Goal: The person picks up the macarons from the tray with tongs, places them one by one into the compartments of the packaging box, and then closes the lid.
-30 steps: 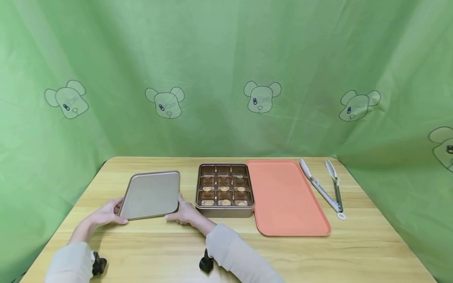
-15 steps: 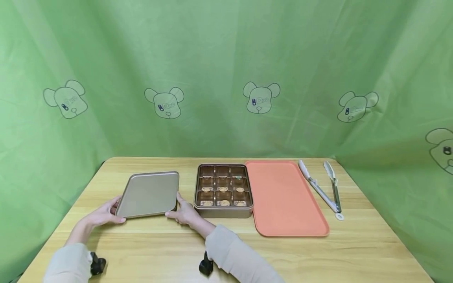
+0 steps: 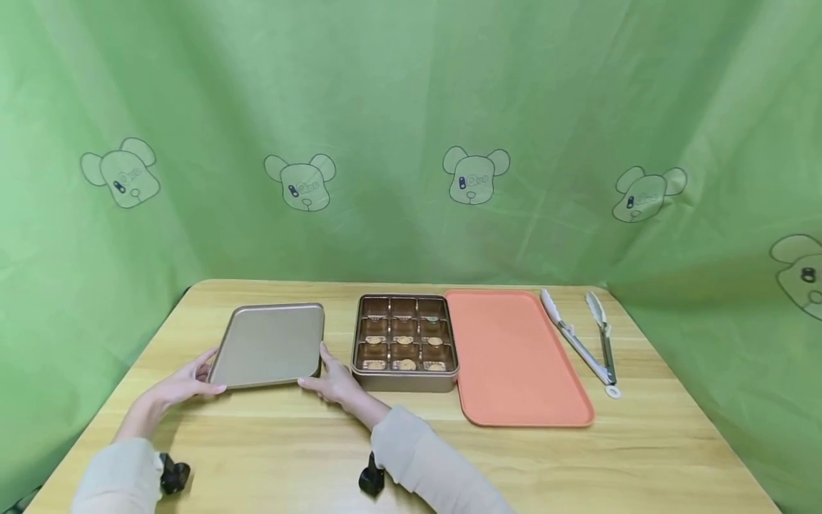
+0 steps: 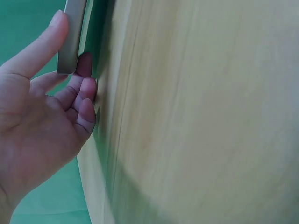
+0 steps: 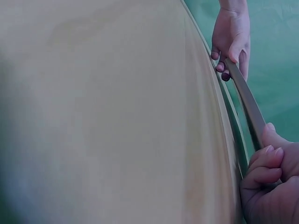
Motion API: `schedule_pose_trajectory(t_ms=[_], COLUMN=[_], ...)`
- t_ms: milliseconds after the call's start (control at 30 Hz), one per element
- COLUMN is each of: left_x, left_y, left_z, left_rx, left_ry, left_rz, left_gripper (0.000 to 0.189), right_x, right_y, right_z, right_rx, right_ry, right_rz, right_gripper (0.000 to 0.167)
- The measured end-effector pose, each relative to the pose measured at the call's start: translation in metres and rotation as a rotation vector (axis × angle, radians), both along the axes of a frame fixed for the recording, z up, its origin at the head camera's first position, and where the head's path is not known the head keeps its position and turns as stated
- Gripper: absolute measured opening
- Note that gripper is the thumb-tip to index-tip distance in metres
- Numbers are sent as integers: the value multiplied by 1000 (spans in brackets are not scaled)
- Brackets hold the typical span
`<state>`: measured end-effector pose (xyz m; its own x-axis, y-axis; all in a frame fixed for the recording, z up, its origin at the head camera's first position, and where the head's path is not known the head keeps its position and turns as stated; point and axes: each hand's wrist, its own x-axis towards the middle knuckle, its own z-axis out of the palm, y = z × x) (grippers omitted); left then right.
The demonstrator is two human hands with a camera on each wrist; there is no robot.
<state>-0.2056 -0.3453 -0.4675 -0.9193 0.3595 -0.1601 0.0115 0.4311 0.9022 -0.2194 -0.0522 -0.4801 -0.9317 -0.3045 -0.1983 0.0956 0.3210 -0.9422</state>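
A flat metal lid (image 3: 270, 344), gold-brown and square with rounded corners, is at the left of the table in the head view. My left hand (image 3: 186, 378) grips its near left corner, thumb on top and fingers beneath. By the near right corner my right hand (image 3: 337, 382) holds it the same way. In the left wrist view a gap shows between the lid's edge (image 4: 71, 42) and the tabletop. Just right of my right hand stands an uncovered metal tin (image 3: 404, 382) with a brown divided insert. Round tan pieces, like cookies, sit in several compartments; the back row is harder to make out.
A coral-pink tray (image 3: 520, 357) lies against the tin's right side. Farther right rest spread metal tongs (image 3: 587, 350) with pale tips. Green curtain (image 3: 398, 235) hangs behind and around the wooden table (image 3: 546, 464).
The lid and both hands have shifted slightly away and left relative to the tin. Both hands keep their hold, and the whole head view has moved a little.
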Motion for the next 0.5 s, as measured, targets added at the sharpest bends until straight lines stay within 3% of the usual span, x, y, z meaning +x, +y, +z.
schedule_pose_trajectory(t_ms=[233,500], left_x=[8,13], left_y=[2,8], left_z=[14,39], left_rx=[114,249], left_ry=[52,154], left_rz=[0,-25], left_gripper=[96,91], right_x=[5,6], right_y=[0,8], right_z=[0,23], right_rx=[-115,-107], right_ry=[57,118], right_rz=[17,22], right_gripper=[93,93])
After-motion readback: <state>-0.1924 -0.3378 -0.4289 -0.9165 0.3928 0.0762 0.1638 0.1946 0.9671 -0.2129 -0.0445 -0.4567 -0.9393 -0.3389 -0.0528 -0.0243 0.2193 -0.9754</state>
